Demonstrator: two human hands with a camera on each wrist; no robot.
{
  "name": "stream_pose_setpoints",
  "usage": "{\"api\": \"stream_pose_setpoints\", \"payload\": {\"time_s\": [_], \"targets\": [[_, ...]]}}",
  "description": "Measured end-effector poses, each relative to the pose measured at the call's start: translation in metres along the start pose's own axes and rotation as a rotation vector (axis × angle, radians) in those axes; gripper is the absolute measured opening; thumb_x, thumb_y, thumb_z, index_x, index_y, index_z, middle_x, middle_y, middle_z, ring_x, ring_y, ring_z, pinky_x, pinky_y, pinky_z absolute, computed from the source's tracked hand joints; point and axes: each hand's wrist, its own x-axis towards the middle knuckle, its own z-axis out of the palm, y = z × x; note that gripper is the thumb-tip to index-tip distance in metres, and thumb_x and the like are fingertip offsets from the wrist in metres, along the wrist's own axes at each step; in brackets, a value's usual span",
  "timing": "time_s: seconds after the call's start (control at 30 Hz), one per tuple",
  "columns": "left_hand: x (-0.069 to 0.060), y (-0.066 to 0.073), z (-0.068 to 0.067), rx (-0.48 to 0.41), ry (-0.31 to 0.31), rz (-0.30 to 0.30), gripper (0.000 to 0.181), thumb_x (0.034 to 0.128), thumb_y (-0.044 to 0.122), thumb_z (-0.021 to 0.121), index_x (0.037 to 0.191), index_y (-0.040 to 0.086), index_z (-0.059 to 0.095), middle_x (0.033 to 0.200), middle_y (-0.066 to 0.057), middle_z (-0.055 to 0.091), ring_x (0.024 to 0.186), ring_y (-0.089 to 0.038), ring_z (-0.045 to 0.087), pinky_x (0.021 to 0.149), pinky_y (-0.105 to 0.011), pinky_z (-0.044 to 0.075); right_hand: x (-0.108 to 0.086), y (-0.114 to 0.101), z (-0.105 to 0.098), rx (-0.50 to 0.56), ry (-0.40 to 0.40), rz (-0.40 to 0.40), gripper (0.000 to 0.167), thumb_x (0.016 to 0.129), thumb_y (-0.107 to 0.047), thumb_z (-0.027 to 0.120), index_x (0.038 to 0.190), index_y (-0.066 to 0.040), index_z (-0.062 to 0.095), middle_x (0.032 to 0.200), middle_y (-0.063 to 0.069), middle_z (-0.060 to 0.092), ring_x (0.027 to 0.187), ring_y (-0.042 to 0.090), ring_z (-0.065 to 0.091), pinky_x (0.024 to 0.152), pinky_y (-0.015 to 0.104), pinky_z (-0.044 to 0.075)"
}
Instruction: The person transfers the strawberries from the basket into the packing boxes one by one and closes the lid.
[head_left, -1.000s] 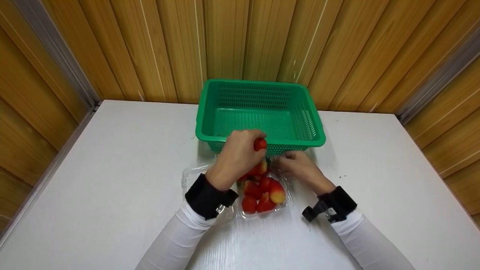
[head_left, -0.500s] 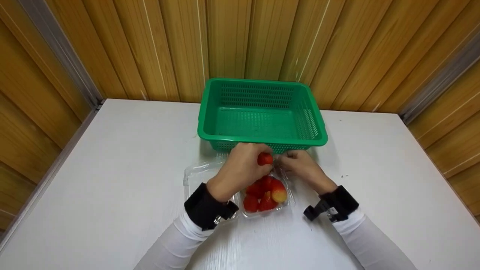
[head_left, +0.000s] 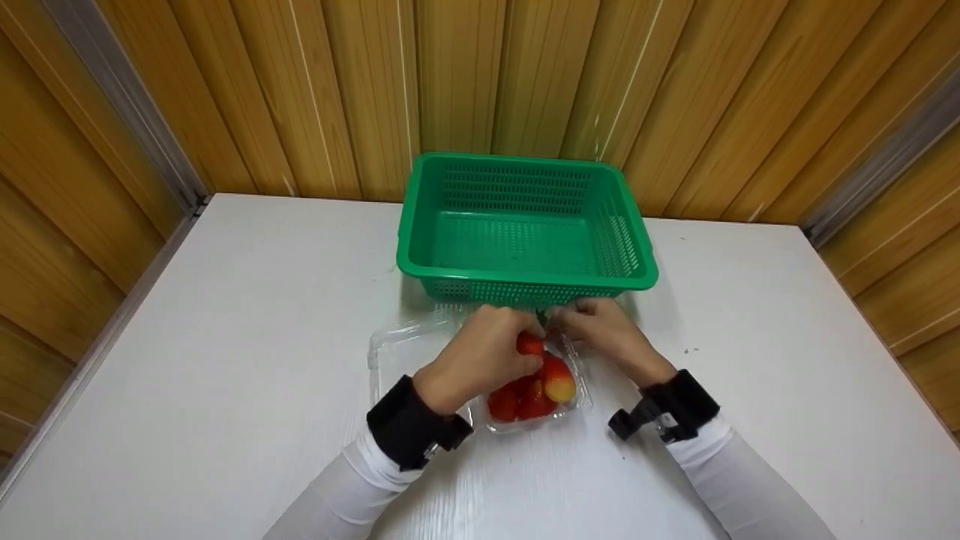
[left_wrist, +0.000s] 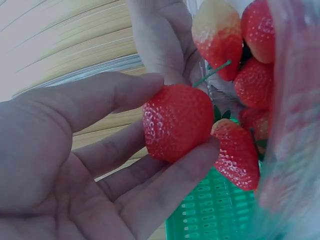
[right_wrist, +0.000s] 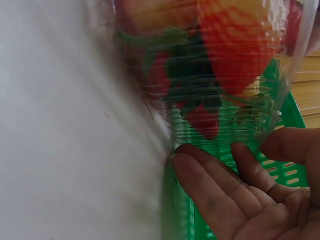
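My left hand holds a red strawberry between thumb and fingers, low over the clear plastic box. In the left wrist view a thin green stem shows beside that strawberry. Several strawberries lie in the box, some red with pale yellow ends; my left hand hides part of them. At the box's far right corner is my right hand, its fingers and thumb around the end of the box. In the right wrist view green leaves show through the box's ribbed wall.
Behind the box stands a green plastic basket with slotted walls. The box's clear lid lies open to the left, on the white table. A wood-look panel wall rises behind the table.
My left hand has come down and nearer, with the strawberry in it, from the basket's front rim to over the box. The right hand stays at the box's corner.
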Motion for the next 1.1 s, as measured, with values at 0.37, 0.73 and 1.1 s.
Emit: {"api": "stream_pose_setpoints", "payload": {"time_s": [0.37,0.73,1.1], "targets": [[-0.005,-0.004,0.001,-0.029,-0.114,-0.018,0.015,0.0853,0.003,0.085,0.1,0.0,0.082,0.083,-0.003,0.071,0.077,-0.015,0.056,0.063,-0.022,0.048,0.002,-0.001,0.0,0.011,0.016,-0.004,0.021,0.102,-0.024,0.071,0.095,-0.004,0.069,0.09,0.002,0.067,0.084,0.017,0.064,0.076,0.032,0.055],[-0.005,-0.008,0.006,-0.012,-0.185,0.003,0.007,0.0834,0.0,0.082,0.089,0.002,0.08,0.072,0.005,0.058,0.075,-0.016,0.051,0.059,-0.021,0.043,0.0,-0.005,-0.002,-0.008,0.022,-0.029,0.024,0.102,-0.025,0.072,0.088,-0.006,0.066,0.092,0.003,0.067,0.088,0.02,0.065,0.079,0.033,0.055],[-0.006,-0.006,0.011,0.041,-0.189,0.037,0.006,0.0822,0.003,0.083,0.085,0.006,0.079,0.069,0.008,0.054,0.076,-0.014,0.049,0.066,-0.025,0.039,0.0,-0.001,0.0,-0.028,0.021,-0.023,0.026,0.102,-0.026,0.071,0.088,-0.004,0.069,0.096,0.005,0.071,0.093,0.022,0.069,0.083,0.034,0.057]]}}
